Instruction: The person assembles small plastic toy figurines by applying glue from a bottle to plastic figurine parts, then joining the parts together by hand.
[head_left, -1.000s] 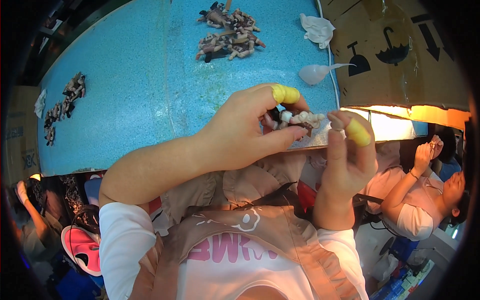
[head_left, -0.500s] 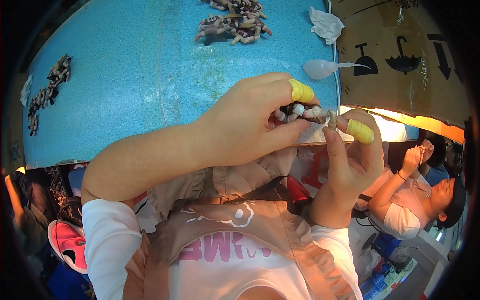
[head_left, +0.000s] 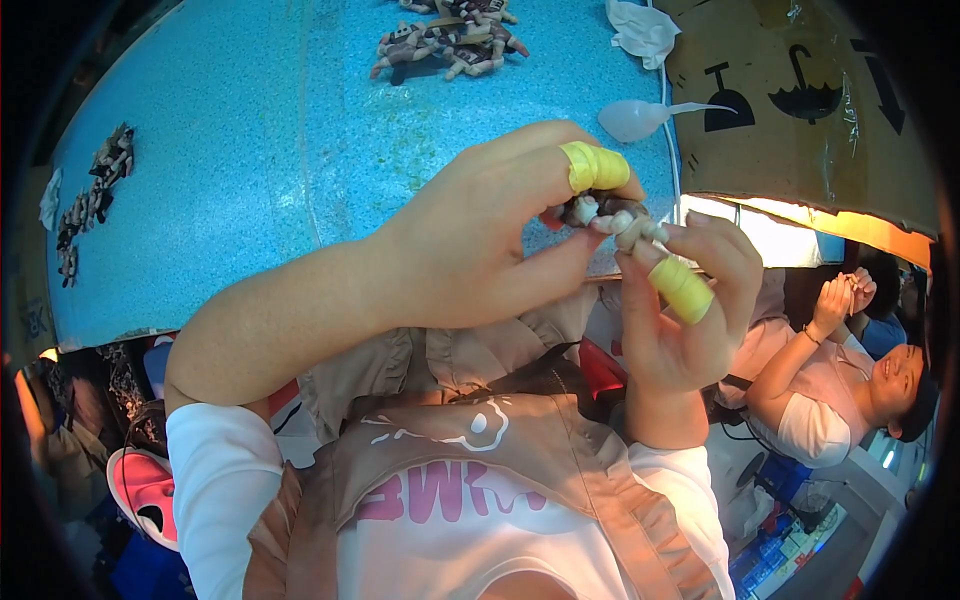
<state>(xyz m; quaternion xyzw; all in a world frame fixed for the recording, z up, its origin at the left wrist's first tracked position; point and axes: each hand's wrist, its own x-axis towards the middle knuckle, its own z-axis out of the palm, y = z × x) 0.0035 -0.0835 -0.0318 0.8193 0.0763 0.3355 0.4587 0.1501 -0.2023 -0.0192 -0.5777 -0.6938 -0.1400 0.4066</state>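
A small assembly workshop for toy figures: a speckled blue worktable (head_left: 250, 150) carries heaps of tiny brown-and-beige plastic figurines (head_left: 445, 35) and (head_left: 90, 205), a large brown cardboard shipping carton (head_left: 800, 110) stands at its right edge, and a second seated worker in a pink shirt (head_left: 830, 400) handles a small piece nearby.

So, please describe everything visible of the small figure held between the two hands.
The small figure is a tiny doll-like piece, pale with dark brown parts, seemingly plastic. It lies roughly sideways in the air above the blue table edge. The left hand pinches its dark end; the right hand grips its pale end. Fingers hide much of it.
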